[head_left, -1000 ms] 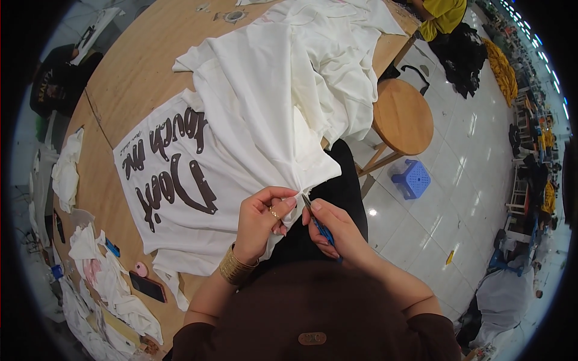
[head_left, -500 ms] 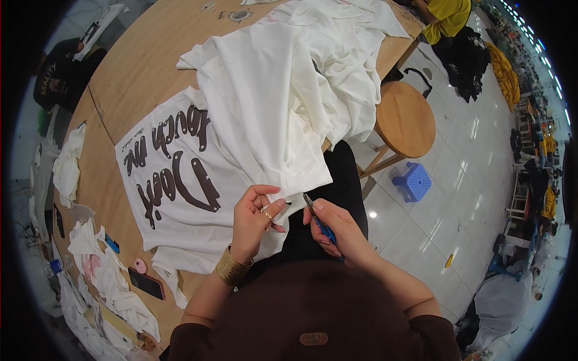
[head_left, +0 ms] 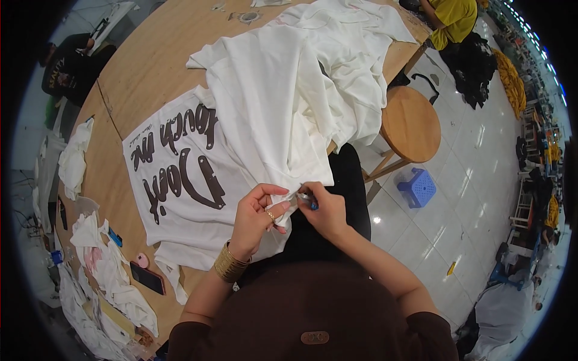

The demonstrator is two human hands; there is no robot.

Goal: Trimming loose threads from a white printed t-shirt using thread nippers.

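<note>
A white garment (head_left: 259,90) lies bunched on the table, and part of it hangs over the edge toward my lap. Its flat left part carries large dark lettering. My left hand (head_left: 254,221), wearing a ring and a wide gold bangle, pinches the near edge of the garment between thumb and fingers. Close against it, my right hand (head_left: 328,210) is closed around small blue-handled thread snips (head_left: 312,203). The fingers mostly cover the snips, and their tips lie at the cloth edge; whether the blades touch the fabric is hidden.
The rounded wooden table (head_left: 162,54) also bears a phone (head_left: 148,278) and white cloth pieces (head_left: 111,271). To the right stand a round wooden stool (head_left: 412,123) and a blue plastic stool (head_left: 419,189). A person in yellow (head_left: 454,21) sits beyond, near a black cloth heap (head_left: 472,66).
My right hand has turned over and moved in to the garment edge, bringing the snips up beside my left fingers. My left hand keeps its pinch. The whole view has shifted slightly.
</note>
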